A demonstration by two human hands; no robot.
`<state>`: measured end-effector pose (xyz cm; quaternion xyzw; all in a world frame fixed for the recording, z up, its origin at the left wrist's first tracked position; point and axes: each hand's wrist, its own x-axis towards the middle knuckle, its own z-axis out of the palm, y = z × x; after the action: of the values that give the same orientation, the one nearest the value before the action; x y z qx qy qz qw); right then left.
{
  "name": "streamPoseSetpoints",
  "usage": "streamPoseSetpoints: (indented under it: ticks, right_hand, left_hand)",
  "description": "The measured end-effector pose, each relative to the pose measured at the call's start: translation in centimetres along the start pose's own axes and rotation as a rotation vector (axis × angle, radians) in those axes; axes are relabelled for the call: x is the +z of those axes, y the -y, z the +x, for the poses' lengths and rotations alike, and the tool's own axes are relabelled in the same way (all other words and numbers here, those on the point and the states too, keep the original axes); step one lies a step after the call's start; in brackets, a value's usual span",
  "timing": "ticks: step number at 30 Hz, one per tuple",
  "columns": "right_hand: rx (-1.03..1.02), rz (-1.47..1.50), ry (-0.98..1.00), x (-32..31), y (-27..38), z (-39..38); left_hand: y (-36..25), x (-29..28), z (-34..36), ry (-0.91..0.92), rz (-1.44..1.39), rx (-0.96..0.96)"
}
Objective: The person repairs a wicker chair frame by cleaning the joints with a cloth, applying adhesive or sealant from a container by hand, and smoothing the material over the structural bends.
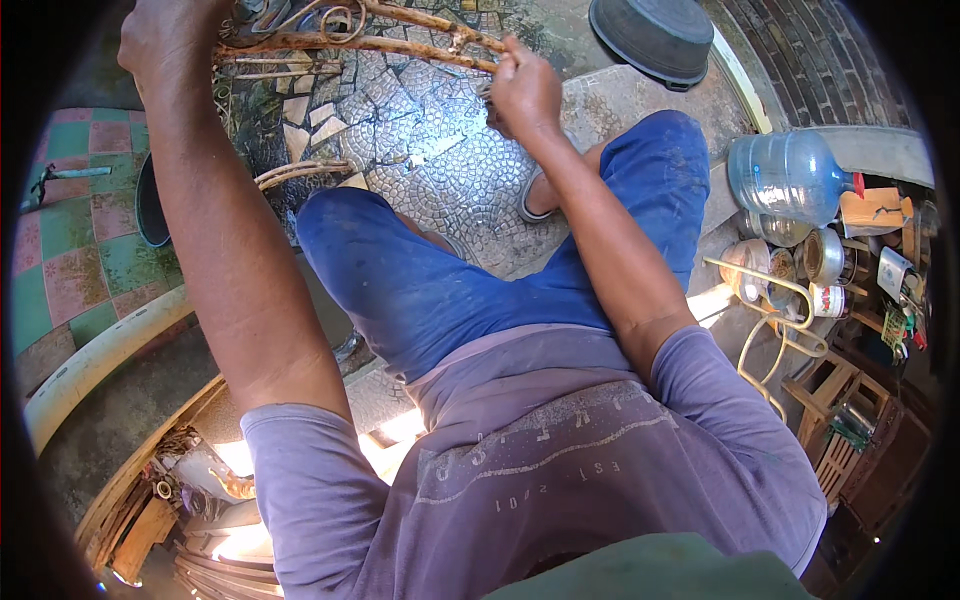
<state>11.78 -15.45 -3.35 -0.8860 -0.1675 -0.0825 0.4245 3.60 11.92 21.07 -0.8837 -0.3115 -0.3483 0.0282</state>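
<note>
A brown rattan frame of bent canes and curled loops lies across the top of the view, above my knees in blue trousers. My left hand is closed around the frame's left end, at the upper left. My right hand pinches the frame's right end, where a thin strip seems to wrap the cane; the fingertips are partly hidden. More curved canes show beside my left knee.
A dark basin sits upside down at the top right. A large blue water bottle, tins and jars crowd the right side. Cobbled paving lies under my feet, green and pink tiles at left.
</note>
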Motion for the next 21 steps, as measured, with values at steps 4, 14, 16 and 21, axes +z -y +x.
streamPoseSetpoints:
  ticks: [4, 14, 16, 21]
  right_hand:
    - [-0.152, 0.060, 0.026, 1.0, 4.6, -0.9]
    - [-0.133, 0.016, 0.018, 1.4, 2.8, -0.8]
    - [-0.219, -0.021, 0.002, 1.1, 3.7, -1.2]
    - [-0.243, -0.013, -0.079, 1.7, 1.1, -1.7]
  left_hand:
    - [-1.2, -1.7, -1.7, -0.058, 0.100, -0.089]
    - [-3.2, -2.2, -2.2, -0.063, 0.054, -0.072]
    - [-3.1, -2.5, -2.1, -0.059, 0.069, -0.075]
    - [-2.8, -2.0, -2.3, -0.101, 0.064, -0.004]
